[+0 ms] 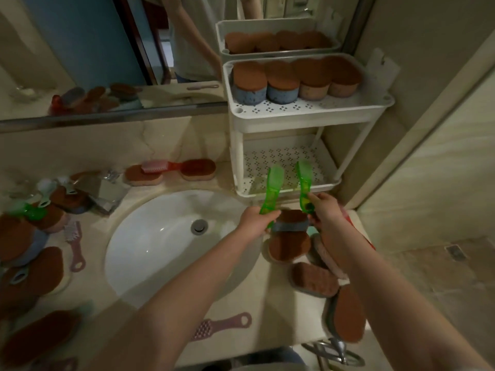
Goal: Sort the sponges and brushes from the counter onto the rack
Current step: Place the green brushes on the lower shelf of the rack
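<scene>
Fingers of my left hand [254, 222] grip a translucent green plastic brush [273, 190]; my right hand [322, 210] grips a second green brush [304, 180].

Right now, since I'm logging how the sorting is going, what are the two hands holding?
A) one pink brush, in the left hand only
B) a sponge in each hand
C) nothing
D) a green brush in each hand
D: the left hand grips a green brush by its handle, and the right hand grips a second green brush, both raised in front of the rack's lower shelf.
</scene>
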Demonstrator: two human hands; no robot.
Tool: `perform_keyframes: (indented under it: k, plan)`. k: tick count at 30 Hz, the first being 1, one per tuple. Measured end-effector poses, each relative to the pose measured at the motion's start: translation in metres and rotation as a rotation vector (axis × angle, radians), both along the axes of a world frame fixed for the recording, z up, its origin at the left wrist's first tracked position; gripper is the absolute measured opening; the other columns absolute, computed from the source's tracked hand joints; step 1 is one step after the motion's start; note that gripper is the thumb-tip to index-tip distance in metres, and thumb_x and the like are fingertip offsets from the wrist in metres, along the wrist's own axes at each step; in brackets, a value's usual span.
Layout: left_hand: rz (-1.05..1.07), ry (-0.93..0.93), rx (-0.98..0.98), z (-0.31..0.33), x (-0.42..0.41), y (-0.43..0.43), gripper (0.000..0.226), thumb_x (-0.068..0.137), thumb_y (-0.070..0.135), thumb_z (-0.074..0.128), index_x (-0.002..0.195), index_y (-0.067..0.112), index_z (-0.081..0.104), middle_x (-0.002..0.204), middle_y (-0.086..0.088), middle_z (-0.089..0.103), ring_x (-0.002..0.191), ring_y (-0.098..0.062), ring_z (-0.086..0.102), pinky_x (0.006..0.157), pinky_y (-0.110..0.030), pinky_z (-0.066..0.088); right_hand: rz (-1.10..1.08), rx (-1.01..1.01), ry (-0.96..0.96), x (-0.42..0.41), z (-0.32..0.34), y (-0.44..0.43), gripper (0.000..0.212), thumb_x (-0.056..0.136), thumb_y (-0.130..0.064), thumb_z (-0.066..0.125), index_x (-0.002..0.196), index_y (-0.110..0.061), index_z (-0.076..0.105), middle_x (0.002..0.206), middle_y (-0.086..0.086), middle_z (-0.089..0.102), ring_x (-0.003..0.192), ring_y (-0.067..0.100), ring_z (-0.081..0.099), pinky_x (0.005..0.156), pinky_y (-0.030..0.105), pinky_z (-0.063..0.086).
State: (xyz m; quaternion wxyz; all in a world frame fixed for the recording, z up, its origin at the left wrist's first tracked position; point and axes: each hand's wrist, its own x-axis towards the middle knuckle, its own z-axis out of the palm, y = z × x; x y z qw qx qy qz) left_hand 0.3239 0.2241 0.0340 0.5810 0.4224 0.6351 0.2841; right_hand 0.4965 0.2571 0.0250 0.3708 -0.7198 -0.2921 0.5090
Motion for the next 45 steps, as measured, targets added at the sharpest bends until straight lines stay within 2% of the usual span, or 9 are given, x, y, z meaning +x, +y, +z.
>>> perform_keyframes:
  k: [5, 12, 18, 21, 26, 30, 35, 41, 45]
  plan:
    - [0.008, 0.058, -0.057, -0.007, 0.027, 0.032, 0.021, 0.089, 0.029, 0.061, 0.076, 0.015, 0.054, 0.057, -0.002, 0.047, 0.028, -0.002, 0.039, 0.030, -0.011, 0.027, 0.015, 0.017, -0.018, 0.019, -0.013, 0.028, 0.027, 0.096, -0.018, 0.054, 0.071, -0.010, 0.057, 0.056, 0.010, 0.049, 0.022, 0.008, 0.033, 0.033, 0.017, 0.026]
    - [0.021, 0.082, -0.176, -0.018, 0.037, 0.054, 0.025, 0.089, 0.039, 0.057, 0.085, 0.015, 0.053, 0.061, -0.004, 0.049, 0.046, -0.012, 0.038, 0.040, -0.018, 0.027, 0.045, -0.012, -0.036, 0.022, -0.026, 0.045, 0.031, 0.090, -0.026, 0.064, 0.065, -0.011, 0.057, 0.056, 0.007, 0.052, 0.036, 0.015, 0.041, 0.042, 0.027, 0.031]
    - [0.029, -0.005, -0.160, -0.022, 0.030, 0.053, 0.021, 0.090, 0.035, 0.058, 0.096, 0.015, 0.055, 0.070, -0.002, 0.055, 0.053, -0.010, 0.044, 0.044, -0.019, 0.030, -0.004, -0.048, 0.080, 0.022, -0.022, 0.029, 0.038, 0.089, -0.044, 0.061, 0.102, -0.008, 0.059, 0.081, 0.015, 0.059, 0.038, 0.015, 0.046, 0.040, 0.021, 0.032]
    - [0.019, -0.030, -0.116, -0.023, 0.024, 0.050, 0.017, 0.090, 0.032, 0.058, 0.090, 0.015, 0.057, 0.069, -0.002, 0.057, 0.052, -0.008, 0.045, 0.044, -0.019, 0.030, -0.028, -0.073, 0.054, 0.018, -0.019, 0.013, 0.044, 0.087, -0.049, 0.060, 0.106, -0.010, 0.056, 0.076, 0.012, 0.060, 0.049, 0.018, 0.049, 0.043, 0.023, 0.033]
    - [0.009, -0.017, -0.094, -0.025, 0.015, 0.044, 0.017, 0.091, 0.030, 0.056, 0.088, 0.013, 0.056, 0.064, -0.005, 0.057, 0.038, -0.004, 0.044, 0.037, -0.015, 0.027, -0.089, -0.099, 0.126, 0.004, -0.023, -0.007, 0.040, 0.083, -0.044, 0.065, 0.096, -0.007, 0.059, 0.066, 0.007, 0.059, 0.050, 0.017, 0.049, 0.045, 0.023, 0.031]
    - [0.024, -0.004, -0.081, -0.027, 0.012, 0.040, 0.012, 0.092, 0.020, 0.053, 0.083, 0.012, 0.054, 0.064, -0.005, 0.057, 0.033, 0.000, 0.043, 0.033, -0.013, 0.027, -0.189, -0.014, 0.193, -0.003, -0.021, -0.007, 0.020, 0.090, -0.026, 0.061, 0.086, -0.007, 0.057, 0.063, 0.005, 0.054, 0.043, 0.013, 0.044, 0.039, 0.021, 0.027]
    - [0.041, -0.042, -0.021, -0.017, 0.024, 0.050, 0.015, 0.093, 0.019, 0.052, 0.080, 0.012, 0.051, 0.064, -0.003, 0.058, 0.050, -0.009, 0.045, 0.043, -0.018, 0.031, -0.268, -0.015, 0.156, 0.009, -0.012, 0.012, 0.020, 0.094, -0.024, 0.057, 0.083, -0.008, 0.054, 0.068, 0.006, 0.055, 0.048, 0.016, 0.045, 0.038, 0.021, 0.029]
    - [0.060, -0.036, -0.024, -0.012, 0.051, 0.078, 0.026, 0.093, 0.018, 0.053, 0.111, 0.000, 0.056, 0.064, -0.003, 0.061, 0.049, -0.008, 0.047, 0.041, -0.016, 0.034, -0.253, -0.020, 0.112, 0.029, -0.011, 0.048, 0.016, 0.091, -0.021, 0.059, 0.084, -0.006, 0.056, 0.061, 0.004, 0.052, 0.046, 0.014, 0.042, 0.042, 0.027, 0.027]
    - [0.067, -0.029, -0.025, -0.010, 0.066, 0.094, 0.033, 0.094, 0.015, 0.051, 0.125, 0.004, 0.045, 0.068, -0.005, 0.061, 0.053, -0.010, 0.053, 0.055, -0.022, 0.045, -0.231, -0.071, 0.021, 0.039, -0.015, 0.066, 0.019, 0.089, -0.022, 0.060, 0.084, -0.005, 0.056, 0.060, 0.006, 0.055, 0.045, 0.016, 0.043, 0.044, 0.028, 0.031]
